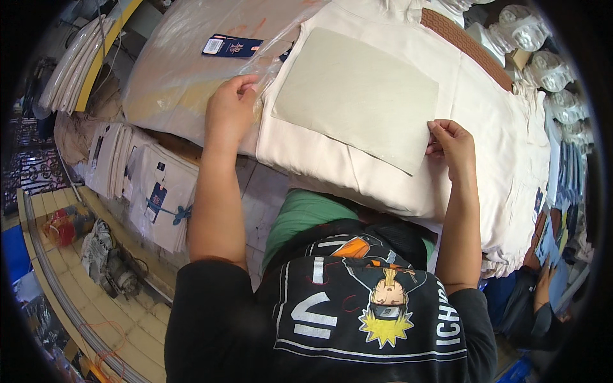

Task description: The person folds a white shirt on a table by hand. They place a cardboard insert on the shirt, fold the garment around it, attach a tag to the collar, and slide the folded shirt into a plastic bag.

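Observation:
A grey-beige cardboard sheet (pixel 357 96) lies flat on a cream garment (pixel 491 147) spread over a stack of similar garments. My right hand (pixel 454 147) pinches the sheet's right edge between thumb and fingers. My left hand (pixel 230 112) is closed, its fingertips curled beside the garment's left edge, over clear plastic; whatever they hold, if anything, cannot be made out. Beyond that hand, a dark blue hang tag (pixel 231 46) rests on the plastic-covered surface (pixel 166 76), with a thin string running toward the garment.
Bagged folded garments (pixel 150 198) sit at the lower left, above a tiled ledge (pixel 70 274) with a grey motor-like device (pixel 118 268). Rolled plastic-wrapped bundles (pixel 552 70) line the far right. Another person's arm (pixel 543 290) shows at the lower right. A brown textured strip (pixel 469 48) lies beyond the sheet.

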A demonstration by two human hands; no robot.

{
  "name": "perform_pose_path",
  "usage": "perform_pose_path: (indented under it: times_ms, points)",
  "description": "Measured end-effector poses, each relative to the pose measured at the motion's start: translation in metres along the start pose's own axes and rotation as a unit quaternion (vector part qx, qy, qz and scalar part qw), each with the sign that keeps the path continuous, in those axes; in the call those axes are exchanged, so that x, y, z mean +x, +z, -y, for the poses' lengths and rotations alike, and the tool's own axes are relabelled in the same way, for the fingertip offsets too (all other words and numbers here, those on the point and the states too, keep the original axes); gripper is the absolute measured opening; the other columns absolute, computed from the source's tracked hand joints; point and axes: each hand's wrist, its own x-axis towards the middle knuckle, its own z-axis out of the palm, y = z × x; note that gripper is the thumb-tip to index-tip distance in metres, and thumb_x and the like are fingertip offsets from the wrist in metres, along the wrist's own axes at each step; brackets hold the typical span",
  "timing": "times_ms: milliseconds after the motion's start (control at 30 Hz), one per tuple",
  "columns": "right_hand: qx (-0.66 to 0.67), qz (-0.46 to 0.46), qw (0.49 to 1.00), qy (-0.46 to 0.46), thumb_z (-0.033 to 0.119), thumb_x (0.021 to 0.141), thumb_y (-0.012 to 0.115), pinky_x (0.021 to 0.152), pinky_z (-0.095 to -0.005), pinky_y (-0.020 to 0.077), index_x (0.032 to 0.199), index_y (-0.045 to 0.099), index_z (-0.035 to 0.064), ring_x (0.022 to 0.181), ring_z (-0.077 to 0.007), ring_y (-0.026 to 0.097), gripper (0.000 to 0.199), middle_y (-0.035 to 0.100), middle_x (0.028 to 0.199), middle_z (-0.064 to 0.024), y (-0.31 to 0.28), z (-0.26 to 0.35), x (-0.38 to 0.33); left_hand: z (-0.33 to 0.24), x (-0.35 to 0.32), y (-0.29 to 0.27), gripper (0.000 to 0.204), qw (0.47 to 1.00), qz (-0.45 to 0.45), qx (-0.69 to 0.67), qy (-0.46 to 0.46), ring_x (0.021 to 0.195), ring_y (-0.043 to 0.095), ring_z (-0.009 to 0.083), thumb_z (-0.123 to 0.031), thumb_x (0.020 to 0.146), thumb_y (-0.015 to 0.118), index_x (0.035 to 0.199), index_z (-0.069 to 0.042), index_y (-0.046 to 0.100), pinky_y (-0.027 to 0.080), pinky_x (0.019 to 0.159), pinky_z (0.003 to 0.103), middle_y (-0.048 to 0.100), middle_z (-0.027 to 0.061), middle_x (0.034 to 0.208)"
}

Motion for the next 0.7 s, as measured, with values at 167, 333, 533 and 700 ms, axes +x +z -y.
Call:
perform_pose_path:
  times_ms: [167, 333, 533, 700]
  points:
    - [0.004, 0.001, 1.0, 0.004, 0.021, 0.085, 0.066, 0.047, -0.0198, 0.0418, 0.089, 0.063, 0.0027, 0.05, -0.0088, 0.057, 0.019, 0.06, 0.069, -0.0005, 0.002, -0.004, 0.002, 0.003, -0.011, -0.004, 0.032, 1.0, 0.003, 0.014, -0.021, 0.082, 0.062, 0.0219, -0.024, 0.079, 0.068, 0.105, -0.006, 0.066, 0.048, 0.074, 0.033, 0.064, 0.0112, 0.094]
    - [0.008, -0.003, 1.0, -0.004, 0.021, 0.084, 0.067, 0.047, -0.0197, 0.0416, 0.089, 0.064, 0.0026, 0.05, -0.0082, 0.056, 0.019, 0.06, 0.068, -0.0001, 0.004, -0.004, 0.004, -0.006, -0.016, 0.002, 0.032, 0.998, -0.003, 0.065, 0.013, 0.086, 0.061, 0.0253, -0.025, 0.077, 0.071, 0.102, -0.006, 0.066, 0.049, 0.076, 0.035, 0.06, 0.0128, 0.099]
    - [-0.002, -0.021, 1.0, -0.007, 0.02, 0.085, 0.066, 0.047, -0.0195, 0.0414, 0.089, 0.064, 0.0027, 0.05, -0.0077, 0.055, 0.018, 0.06, 0.068, 0.0003, 0.002, -0.005, 0.007, -0.003, -0.015, -0.004, 0.03, 0.999, 0.034, 0.04, -0.007, 0.086, 0.06, 0.0249, -0.019, 0.076, 0.071, 0.104, -0.007, 0.066, 0.049, 0.078, 0.035, 0.06, 0.0125, 0.101]
    - [0.021, -0.015, 1.0, -0.008, 0.016, 0.085, 0.066, 0.047, -0.0205, 0.0443, 0.089, 0.064, -0.0007, 0.05, -0.0108, 0.059, 0.018, 0.062, 0.067, -0.0041, 0.006, -0.001, 0.005, -0.003, -0.017, -0.006, 0.032, 0.998, 0.035, 0.05, 0.007, 0.086, 0.06, 0.0248, -0.018, 0.076, 0.071, 0.105, -0.007, 0.065, 0.049, 0.078, 0.034, 0.06, 0.0121, 0.101]
